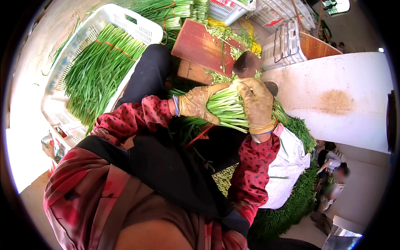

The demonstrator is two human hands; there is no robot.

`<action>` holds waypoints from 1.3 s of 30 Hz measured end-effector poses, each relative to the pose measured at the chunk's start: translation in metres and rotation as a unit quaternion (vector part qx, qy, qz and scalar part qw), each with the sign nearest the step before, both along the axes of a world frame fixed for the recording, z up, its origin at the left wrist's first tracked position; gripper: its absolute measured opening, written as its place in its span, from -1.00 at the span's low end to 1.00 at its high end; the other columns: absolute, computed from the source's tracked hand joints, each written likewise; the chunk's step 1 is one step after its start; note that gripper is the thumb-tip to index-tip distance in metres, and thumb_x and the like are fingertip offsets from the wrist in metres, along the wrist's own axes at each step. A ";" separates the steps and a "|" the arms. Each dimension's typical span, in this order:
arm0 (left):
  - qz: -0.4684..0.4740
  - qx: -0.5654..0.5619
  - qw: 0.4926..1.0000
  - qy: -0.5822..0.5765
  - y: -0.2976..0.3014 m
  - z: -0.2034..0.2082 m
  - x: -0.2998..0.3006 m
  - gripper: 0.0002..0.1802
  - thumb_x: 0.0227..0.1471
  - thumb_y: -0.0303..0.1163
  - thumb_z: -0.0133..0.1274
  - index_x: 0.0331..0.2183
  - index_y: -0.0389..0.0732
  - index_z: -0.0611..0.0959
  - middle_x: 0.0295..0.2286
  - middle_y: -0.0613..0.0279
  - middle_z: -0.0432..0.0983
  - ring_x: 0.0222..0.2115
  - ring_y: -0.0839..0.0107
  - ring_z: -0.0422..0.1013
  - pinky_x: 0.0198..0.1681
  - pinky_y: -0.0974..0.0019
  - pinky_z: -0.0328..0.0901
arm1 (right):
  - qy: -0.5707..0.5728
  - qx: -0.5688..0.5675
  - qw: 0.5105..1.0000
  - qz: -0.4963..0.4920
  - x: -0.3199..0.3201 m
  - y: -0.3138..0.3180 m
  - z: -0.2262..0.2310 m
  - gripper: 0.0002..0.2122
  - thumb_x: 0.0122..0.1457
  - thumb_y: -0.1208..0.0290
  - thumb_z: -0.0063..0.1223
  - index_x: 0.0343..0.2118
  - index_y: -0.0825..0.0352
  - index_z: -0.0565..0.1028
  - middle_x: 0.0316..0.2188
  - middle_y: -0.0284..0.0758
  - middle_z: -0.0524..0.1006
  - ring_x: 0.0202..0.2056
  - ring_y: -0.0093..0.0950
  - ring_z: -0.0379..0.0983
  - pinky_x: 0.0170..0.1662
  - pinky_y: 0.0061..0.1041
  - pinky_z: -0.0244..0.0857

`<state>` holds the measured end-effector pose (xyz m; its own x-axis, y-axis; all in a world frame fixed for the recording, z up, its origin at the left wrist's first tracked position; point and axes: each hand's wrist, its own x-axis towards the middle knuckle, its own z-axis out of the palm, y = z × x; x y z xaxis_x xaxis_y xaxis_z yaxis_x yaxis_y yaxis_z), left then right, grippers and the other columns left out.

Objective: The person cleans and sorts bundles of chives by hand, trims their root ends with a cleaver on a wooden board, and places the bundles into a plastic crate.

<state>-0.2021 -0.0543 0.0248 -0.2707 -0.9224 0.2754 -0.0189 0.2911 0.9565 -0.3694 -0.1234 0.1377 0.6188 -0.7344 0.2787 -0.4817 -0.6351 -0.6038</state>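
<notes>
Green stalks [227,107] — between left grip [195,103], right grip [256,106]

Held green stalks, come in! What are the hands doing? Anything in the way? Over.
Left hand, right hand: both gloved, gripping. Held green stalks: bunched between them. Maybe in the way: dark object just beyond.

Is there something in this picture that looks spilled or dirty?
Yes: pale cut bits lie scattered over the red board and past its edge, looking spilled. A brown stain also marks the white panel.
</notes>
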 end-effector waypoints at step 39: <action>-0.023 -0.011 0.879 0.476 -0.065 0.074 0.007 0.24 -0.28 -0.56 0.40 0.30 -0.17 -0.05 0.06 0.20 0.37 0.05 0.42 0.28 0.13 0.33 0.19 | -0.285 0.260 0.921 -0.059 0.003 0.038 -0.088 -0.20 -0.10 0.45 0.30 0.23 0.43 0.11 0.06 -0.19 0.29 0.02 -0.35 0.26 0.13 -0.40 0.12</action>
<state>-0.1950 -0.1191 0.0984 0.0551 -0.9078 0.4157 0.7989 0.2899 0.5271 -0.3664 -0.0850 0.0497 0.3883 -0.9128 0.1265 -0.0391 -0.1534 -0.9874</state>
